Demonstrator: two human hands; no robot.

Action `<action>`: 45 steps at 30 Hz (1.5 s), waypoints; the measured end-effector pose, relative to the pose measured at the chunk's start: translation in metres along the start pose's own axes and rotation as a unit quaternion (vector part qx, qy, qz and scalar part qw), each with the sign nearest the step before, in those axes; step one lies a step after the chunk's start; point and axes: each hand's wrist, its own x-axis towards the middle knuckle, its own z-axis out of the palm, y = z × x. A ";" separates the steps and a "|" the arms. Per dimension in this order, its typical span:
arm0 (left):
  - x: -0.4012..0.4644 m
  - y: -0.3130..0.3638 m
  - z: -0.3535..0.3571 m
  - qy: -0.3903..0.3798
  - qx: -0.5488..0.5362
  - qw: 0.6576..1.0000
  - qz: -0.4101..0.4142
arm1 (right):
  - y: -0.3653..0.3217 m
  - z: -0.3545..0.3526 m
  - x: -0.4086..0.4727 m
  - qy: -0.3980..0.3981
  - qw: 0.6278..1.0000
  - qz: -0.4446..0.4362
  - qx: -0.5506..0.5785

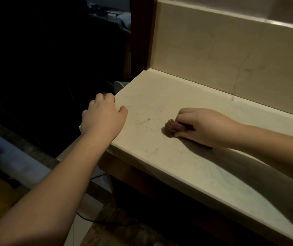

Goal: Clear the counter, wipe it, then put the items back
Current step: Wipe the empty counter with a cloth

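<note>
The pale stone tabletop (186, 157) fills most of the view, with a matching backsplash (231, 55) rising behind it. Its surface carries nothing but the cloth and the hands, so the clearing step looks done and the wiping is under way. A faint yellowish stain (146, 121) sits between the two hands, not yet covered by the cloth.

The left hand (103, 118) rests at the tabletop's left end, fingers curled over the edge and thumb lying on the surface — its grip is bent round the stone lip, bracing. The right hand (199, 126) is further along, well apart from the left, its fingers pressed together and wrapped round a bunched brown cloth (173, 127), whose wad pokes out toward the stain and touches the stone.

What could go wrong: the cloth is wadded small, so each pass likely covers little and strips could be missed, above all along the corner at the backsplash. A hard stroke leftward could push crumbs or damp off the open end onto the floor (82, 226), where a dark cable (89, 220) lies. The light is dim, so leftover marks may be hard to spot.

As for containers, none stands on the tabletop. A pale rounded rim (119, 85) shows just beyond the left end, perhaps a bin — what is in it cannot be seen. The removed items are not identifiable here.
</note>
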 end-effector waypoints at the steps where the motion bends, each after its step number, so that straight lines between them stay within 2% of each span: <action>1: 0.000 0.000 0.000 -0.001 0.001 1.000 0.002 | 0.002 -0.001 0.000 -0.007 1.000 0.003 -0.001; 3: 0.000 0.001 -0.002 -0.003 0.002 1.000 0.003 | 0.017 -0.004 0.017 -0.003 0.999 0.038 -0.020; 7: -0.001 0.001 -0.004 -0.004 -0.006 1.000 0.001 | 0.073 -0.017 0.070 0.032 0.982 0.175 -0.064; 8: -0.002 0.001 -0.005 -0.004 -0.009 1.000 0.002 | 0.080 -0.018 0.078 0.035 0.979 0.187 -0.072; 11: -0.002 -0.001 -0.004 -0.001 -0.012 1.000 0.005 | 0.065 -0.016 0.070 0.034 0.983 0.158 -0.085; 15: -0.001 -0.003 0.000 -0.001 -0.011 1.000 0.001 | 0.019 -0.007 0.012 0.007 0.998 0.061 -0.033; 17: 0.000 -0.003 0.000 -0.005 -0.012 1.000 -0.002 | 0.016 -0.003 0.001 0.002 0.999 0.050 -0.022; 19: 0.000 -0.001 0.000 -0.006 -0.006 1.000 0.000 | 0.031 -0.006 0.015 0.012 0.996 0.080 -0.040; 22: -0.001 0.001 -0.003 -0.003 -0.004 1.000 0.004 | 0.075 -0.018 0.055 0.046 0.979 0.184 -0.079; 24: -0.002 0.000 -0.003 -0.001 -0.008 1.000 0.001 | 0.098 -0.021 0.076 0.052 0.969 0.224 -0.089; 27: -0.002 -0.001 -0.002 -0.003 -0.009 1.000 0.000 | 0.090 -0.016 0.077 0.056 0.973 0.195 -0.111; 33: 0.000 0.001 -0.003 -0.008 0.000 1.000 0.000 | 0.044 -0.006 0.004 0.029 0.992 0.099 -0.078; 35: 0.000 0.001 -0.003 -0.014 0.000 1.000 0.000 | 0.048 -0.008 0.009 0.034 0.991 0.111 -0.073; 40: -0.001 0.001 -0.006 -0.011 -0.005 1.000 0.002 | 0.102 -0.023 0.079 0.060 0.968 0.225 -0.099; 45: -0.005 0.003 -0.007 -0.004 -0.009 1.000 -0.005 | 0.112 -0.017 0.092 0.078 0.964 0.224 -0.118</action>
